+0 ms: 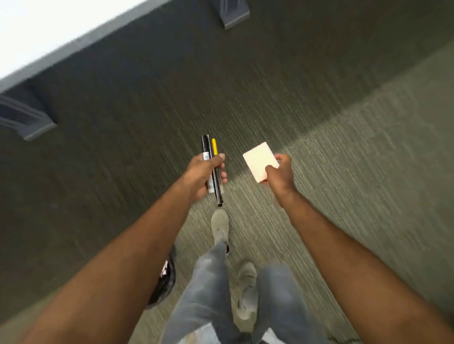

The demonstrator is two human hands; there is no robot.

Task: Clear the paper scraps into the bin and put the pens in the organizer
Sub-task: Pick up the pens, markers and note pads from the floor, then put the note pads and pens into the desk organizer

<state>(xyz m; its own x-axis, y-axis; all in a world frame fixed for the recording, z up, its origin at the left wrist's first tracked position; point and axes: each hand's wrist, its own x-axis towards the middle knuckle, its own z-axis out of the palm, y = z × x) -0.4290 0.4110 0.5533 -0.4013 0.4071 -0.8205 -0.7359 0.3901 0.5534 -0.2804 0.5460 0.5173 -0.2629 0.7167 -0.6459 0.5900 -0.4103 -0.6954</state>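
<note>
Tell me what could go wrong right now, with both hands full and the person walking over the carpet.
The left hand grips a loose bundle of pens near mid-length; the yellow pen could slide out. The right hand pinches the paper pad only at one corner, so it might slip. Neither bin nor organizer is in view.

A bundle of pens (212, 168), black ones and a yellow one, points away, gripped upright. Just beside it, a pale square paper pad (259, 162) is held tilted above the carpet.
</note>
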